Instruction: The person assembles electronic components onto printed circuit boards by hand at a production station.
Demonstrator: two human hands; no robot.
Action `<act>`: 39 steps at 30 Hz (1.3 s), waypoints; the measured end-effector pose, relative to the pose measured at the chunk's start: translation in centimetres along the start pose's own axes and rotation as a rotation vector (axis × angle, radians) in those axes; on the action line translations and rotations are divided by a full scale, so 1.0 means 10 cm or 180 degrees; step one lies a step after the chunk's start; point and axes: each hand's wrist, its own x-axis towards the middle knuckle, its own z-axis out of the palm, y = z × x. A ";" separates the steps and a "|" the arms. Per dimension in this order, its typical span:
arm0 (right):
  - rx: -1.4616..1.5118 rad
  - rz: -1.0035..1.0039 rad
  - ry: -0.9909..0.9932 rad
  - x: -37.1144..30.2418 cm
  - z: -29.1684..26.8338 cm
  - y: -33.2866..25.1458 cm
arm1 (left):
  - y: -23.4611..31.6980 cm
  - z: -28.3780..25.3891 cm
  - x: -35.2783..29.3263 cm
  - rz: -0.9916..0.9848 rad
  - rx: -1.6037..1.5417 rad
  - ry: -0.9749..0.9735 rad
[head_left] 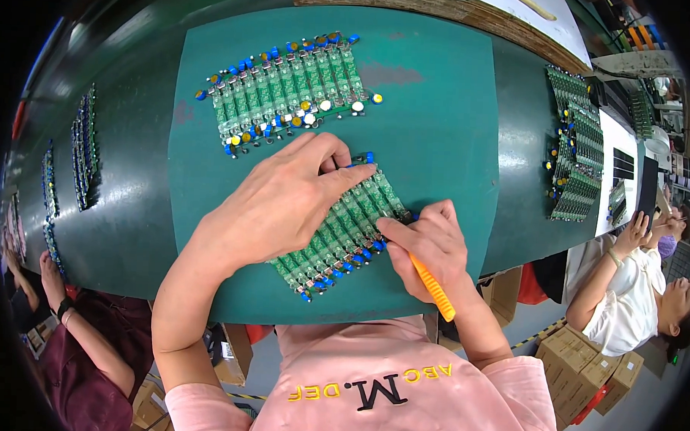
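Observation:
A panel of joined green circuit boards (pixel 346 229) lies at a slant on the green mat, with blue round components along its near and far edges. My left hand (pixel 273 201) rests over its left part, fingers curled and thumb pressing near the far edge; the fingertips are partly hidden. At the panel's right end my right hand (pixel 433 249) is closed round a tool with an orange ribbed handle (pixel 434 288). The tool's tip is hidden by the fingers. Beyond my hands lies a second circuit board panel (pixel 289 88), with blue, yellow and white round components along its edges.
The green mat (pixel 439 127) covers the middle of the dark table. More board panels (pixel 579 148) lie at the right, others (pixel 85 149) at the left. A wooden-edged shelf (pixel 443 14) borders the back. People sit on both sides; cardboard boxes (pixel 575 368) stand on the floor.

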 end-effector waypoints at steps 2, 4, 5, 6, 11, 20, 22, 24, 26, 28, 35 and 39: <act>-0.0054 -0.0014 -0.0013 0.00 0.02 0.00 | -0.02 0.00 0.00 0.0005 -0.0051 0.0008; -0.0164 -0.0026 -0.0032 0.00 0.05 0.01 | -0.05 0.01 0.00 0.0026 -0.0158 0.0010; -0.0220 -0.0031 -0.0042 0.00 0.06 0.01 | -0.06 0.01 0.00 0.0037 -0.0213 0.0010; -0.0217 -0.0032 -0.0047 0.00 0.06 0.01 | -0.06 0.02 0.00 0.0032 -0.0216 0.0011; -0.0244 -0.0086 -0.0115 0.01 0.07 0.02 | -0.06 0.04 -0.02 0.0000 -0.0238 0.0072; -0.0212 -0.0194 -0.0122 0.03 0.08 -0.08 | -0.10 0.08 -0.05 0.0113 -0.0144 0.0116; -0.0244 -0.0214 -0.0135 0.06 0.11 -0.08 | -0.11 0.08 -0.05 0.0117 -0.0163 0.0127; -0.0309 -0.0241 -0.0152 0.07 0.13 -0.07 | -0.12 0.09 -0.05 0.0135 -0.0202 0.0135; -0.0339 -0.0261 -0.0163 0.06 0.13 -0.06 | -0.12 0.09 -0.05 0.0140 -0.0220 0.0144; -0.0282 -0.0225 -0.0185 0.02 0.11 -0.07 | -0.12 0.09 -0.06 0.0112 -0.0213 0.0108; -0.0090 -0.0207 -0.0073 0.00 0.07 -0.13 | -0.15 0.10 -0.08 0.0085 -0.0200 0.0062; -0.0200 -0.0242 -0.0191 0.05 0.15 -0.14 | -0.15 0.10 -0.07 0.0122 -0.0162 0.0065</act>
